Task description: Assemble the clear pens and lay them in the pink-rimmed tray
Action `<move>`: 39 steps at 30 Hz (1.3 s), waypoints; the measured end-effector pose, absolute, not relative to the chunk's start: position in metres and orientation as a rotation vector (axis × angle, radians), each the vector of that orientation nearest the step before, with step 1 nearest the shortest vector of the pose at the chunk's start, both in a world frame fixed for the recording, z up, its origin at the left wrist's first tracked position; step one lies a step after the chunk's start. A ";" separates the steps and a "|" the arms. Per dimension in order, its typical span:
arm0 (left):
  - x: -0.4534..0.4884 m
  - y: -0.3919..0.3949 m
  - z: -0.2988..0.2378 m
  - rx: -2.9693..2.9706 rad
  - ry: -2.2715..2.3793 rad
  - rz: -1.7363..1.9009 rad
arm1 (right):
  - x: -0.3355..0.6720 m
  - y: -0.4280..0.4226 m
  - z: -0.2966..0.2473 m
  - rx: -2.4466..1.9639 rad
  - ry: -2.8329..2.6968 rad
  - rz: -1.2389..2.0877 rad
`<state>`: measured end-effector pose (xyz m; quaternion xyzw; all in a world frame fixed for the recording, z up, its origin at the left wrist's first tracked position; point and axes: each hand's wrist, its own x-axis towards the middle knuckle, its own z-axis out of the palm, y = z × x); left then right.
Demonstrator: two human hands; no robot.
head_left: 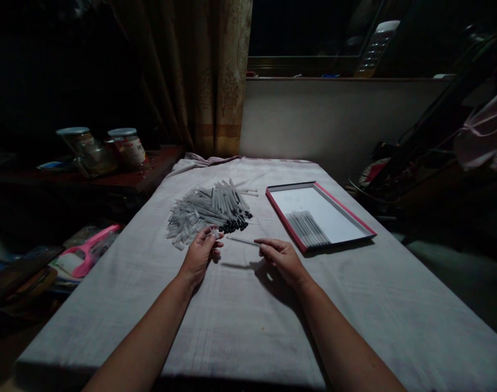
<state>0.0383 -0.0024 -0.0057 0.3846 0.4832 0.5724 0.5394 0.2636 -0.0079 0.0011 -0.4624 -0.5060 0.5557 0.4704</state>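
Pinched in my right hand (pixel 278 257) is a slim pen (pixel 243 240), its tip pointing left toward my other hand. My left hand (pixel 203 247) has its fingers closed on a small clear plastic piece (pixel 214 233) that looks like a pen cap. Just beyond my left hand lies a loose heap of pen parts (pixel 199 209): pale translucent tubes, clear caps at its near left and black ends (pixel 234 225) at its near right. A shallow box lid (pixel 342 243) with red and black edges sits to the right, a row of pens (pixel 307 228) lined up in its near left part.
A pale checked cloth (pixel 232 326) covers the table. On the left, a dark side table (pixel 150 169) holds two lidded jars (pixel 129 149). A pink-handled item (pixel 91 250) lies lower left. Curtain (pixel 221 81) and wall (pixel 313 120) stand behind the table.
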 end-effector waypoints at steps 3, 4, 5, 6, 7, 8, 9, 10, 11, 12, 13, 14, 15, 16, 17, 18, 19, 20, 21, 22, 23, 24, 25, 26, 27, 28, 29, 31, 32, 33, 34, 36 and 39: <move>0.039 -0.004 -0.004 0.894 1.130 1.341 | 0.263 -0.008 0.001 -1.139 -1.257 1.373; 0.039 -0.005 -0.004 0.894 1.128 1.335 | 0.263 -0.008 0.001 -1.135 -1.255 1.371; 0.039 -0.005 -0.004 0.896 1.129 1.329 | 0.263 -0.008 0.001 -1.131 -1.249 1.368; 0.039 -0.006 -0.004 0.899 1.133 1.323 | 0.263 -0.008 0.002 -1.128 -1.239 1.364; 0.039 -0.006 -0.005 0.904 1.138 1.316 | 0.264 -0.008 0.003 -1.127 -1.227 1.359; 0.038 -0.007 -0.005 0.909 1.144 1.306 | 0.264 -0.008 0.003 -1.127 -1.216 1.352; 0.038 -0.007 -0.005 0.916 1.150 1.296 | 0.264 -0.008 0.004 -1.127 -1.207 1.345; 0.037 -0.007 -0.005 0.924 1.155 1.284 | 0.264 -0.008 0.004 -1.127 -1.203 1.339; 0.037 -0.008 -0.005 0.934 1.159 1.272 | 0.264 -0.008 0.005 -1.126 -1.200 1.335; 0.037 -0.008 -0.005 0.944 1.162 1.258 | 0.264 -0.008 0.005 -1.125 -1.197 1.334; 0.037 -0.009 -0.005 0.956 1.164 1.244 | 0.264 -0.008 0.005 -1.124 -1.194 1.336; 0.038 -0.009 -0.005 0.967 1.166 1.232 | 0.264 -0.008 0.005 -1.121 -1.190 1.341; 0.038 -0.009 -0.006 0.978 1.168 1.223 | 0.263 -0.007 0.004 -1.120 -1.187 1.345; 0.039 -0.010 -0.006 0.988 1.170 1.218 | 0.263 -0.007 0.004 -1.120 -1.186 1.350; 0.039 -0.010 -0.007 0.998 1.171 1.216 | 0.263 -0.007 0.004 -1.121 -1.187 1.352; 0.040 -0.010 -0.007 1.009 1.172 1.216 | 0.263 -0.007 0.003 -1.124 -1.189 1.354; 0.040 -0.010 -0.007 1.020 1.173 1.216 | 0.263 -0.007 0.003 -1.128 -1.191 1.356; 0.041 -0.009 -0.007 1.031 1.174 1.212 | 0.263 -0.006 0.002 -1.134 -1.194 1.359; 0.041 -0.009 -0.007 1.044 1.176 1.207 | 0.263 -0.006 0.002 -1.139 -1.198 1.363; 0.041 -0.009 -0.007 1.056 1.178 1.198 | 0.263 -0.006 0.001 -1.146 -1.201 1.367; 0.041 -0.009 -0.007 1.068 1.181 1.188 | 0.263 -0.006 0.001 -1.152 -1.203 1.371; 0.041 -0.010 -0.007 1.080 1.183 1.178 | 0.263 -0.005 0.000 -1.157 -1.205 1.373; 0.040 -0.010 -0.006 1.093 1.186 1.168 | 0.264 -0.005 -0.001 -1.160 -1.208 1.373; 0.040 -0.010 -0.006 1.105 1.187 1.158 | 0.264 -0.005 -0.001 -1.161 -1.213 1.372; 0.040 -0.010 -0.005 1.119 1.187 1.147 | 0.265 -0.004 -0.002 -1.162 -1.219 1.369; 0.039 -0.010 -0.004 1.134 1.185 1.134 | 0.265 -0.004 -0.002 -1.165 -1.230 1.366; 0.039 -0.011 -0.003 1.149 1.182 1.118 | 0.266 -0.004 -0.002 -1.171 -1.249 1.366; 0.038 -0.012 0.000 1.180 1.171 1.069 | 0.268 -0.004 -0.003 -1.196 -1.305 1.382; 0.038 -0.012 0.001 1.194 1.164 1.040 | 0.270 -0.004 -0.004 -1.211 -1.347 1.396; 0.037 -0.013 0.001 1.204 1.156 1.009 | 0.271 -0.005 -0.004 -1.222 -1.397 1.410; 0.037 -0.014 0.002 1.211 1.147 0.981 | 0.273 -0.005 -0.005 -1.228 -1.456 1.417; 0.037 -0.014 0.000 1.216 1.132 0.939 | 0.276 -0.005 -0.007 -1.225 -1.592 1.384; 0.037 -0.013 -0.005 1.214 1.116 0.908 | 0.278 -0.005 -0.010 -1.208 -1.784 1.239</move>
